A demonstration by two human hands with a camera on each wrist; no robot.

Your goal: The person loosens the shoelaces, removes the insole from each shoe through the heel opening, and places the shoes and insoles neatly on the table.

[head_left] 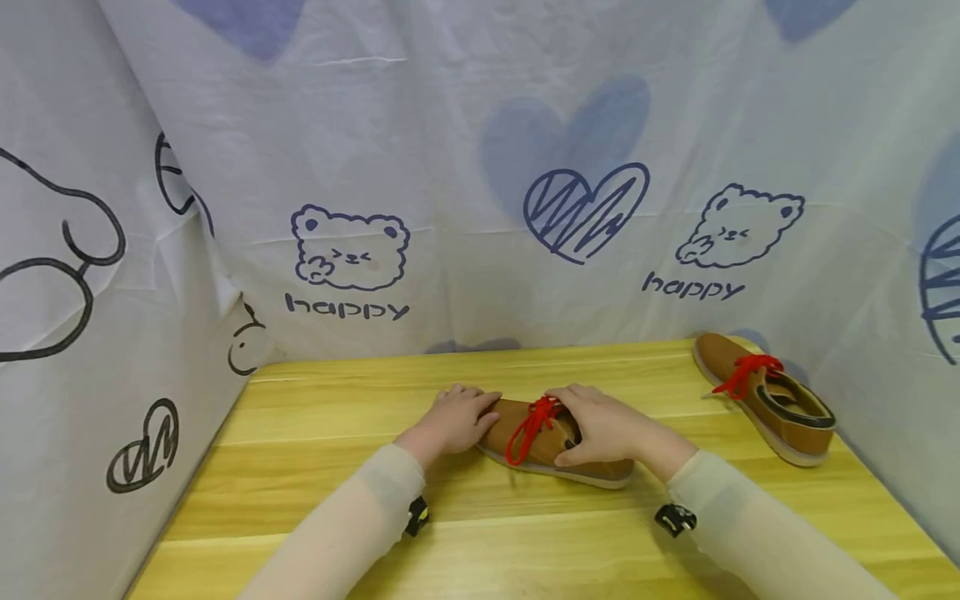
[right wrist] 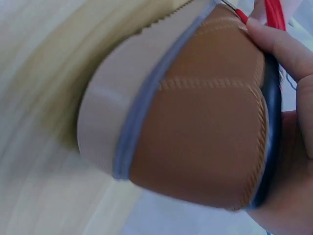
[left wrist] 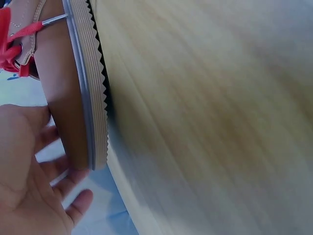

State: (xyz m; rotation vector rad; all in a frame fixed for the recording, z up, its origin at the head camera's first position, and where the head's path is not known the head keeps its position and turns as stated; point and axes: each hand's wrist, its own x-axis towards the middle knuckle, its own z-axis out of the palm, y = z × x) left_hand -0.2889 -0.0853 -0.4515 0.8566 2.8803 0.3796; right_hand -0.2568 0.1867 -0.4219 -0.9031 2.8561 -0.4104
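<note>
A brown shoe [head_left: 517, 433] with red laces [head_left: 534, 427] lies sideways near the middle of the wooden table, its toe to the left. At the toe, my left hand [head_left: 453, 421] grips the upper, thumb on the near side and fingers round the front; the left wrist view shows the pale ridged sole [left wrist: 95, 98] close to the tabletop. My right hand [head_left: 603, 427] holds the shoe over its opening, thumb on the near side by the dark collar [right wrist: 274, 107] and fingers across by the laces. Part of the opening is hidden under that hand.
A second brown shoe [head_left: 780, 417] with red laces sits at the table's right side, toe pointing to the back left. White cloth [head_left: 465, 275] with bear and heart prints hangs behind and beside the yellow wooden table [head_left: 315, 433].
</note>
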